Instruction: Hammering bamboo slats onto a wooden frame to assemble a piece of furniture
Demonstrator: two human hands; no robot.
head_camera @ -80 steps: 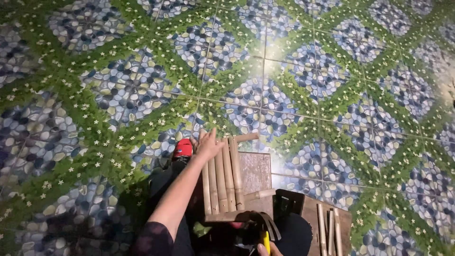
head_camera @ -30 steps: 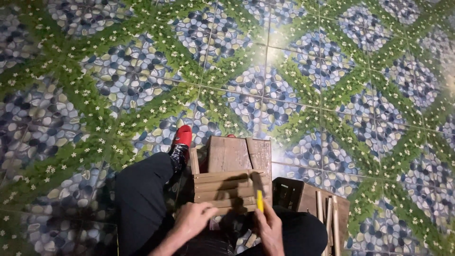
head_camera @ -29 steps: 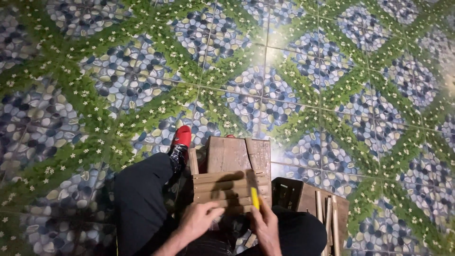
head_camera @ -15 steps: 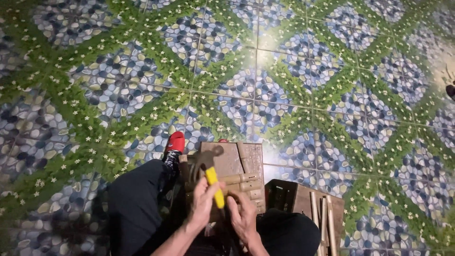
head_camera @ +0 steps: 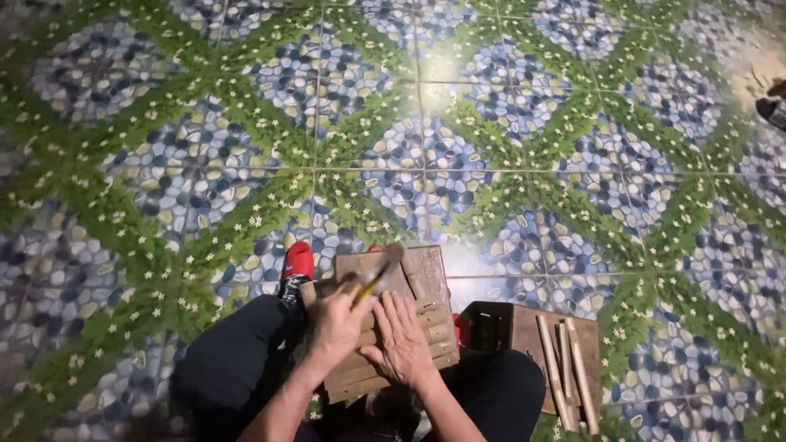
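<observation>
I sit on the floor with a wooden board [head_camera: 422, 274] set between my legs, several slats lying across its near part. My left hand [head_camera: 334, 323] is shut on a hammer [head_camera: 378, 274] with a yellow handle. Its head is raised over the board's far end. My right hand [head_camera: 401, 340] lies flat on the slats [head_camera: 438, 336], fingers spread, pressing them down. The two hands are side by side and nearly touch.
A dark wooden box [head_camera: 503, 323] stands to the right of my knee, with several thin wooden sticks [head_camera: 565, 372] lying on it. My red shoe [head_camera: 296, 260] is left of the board. The floor has a pebble-and-leaf pattern. Someone else's shoe [head_camera: 774, 110] shows at the right edge.
The yellow-handled hammer went from my right hand to my left and now points up over the board. My right hand has come down flat on the slats.
</observation>
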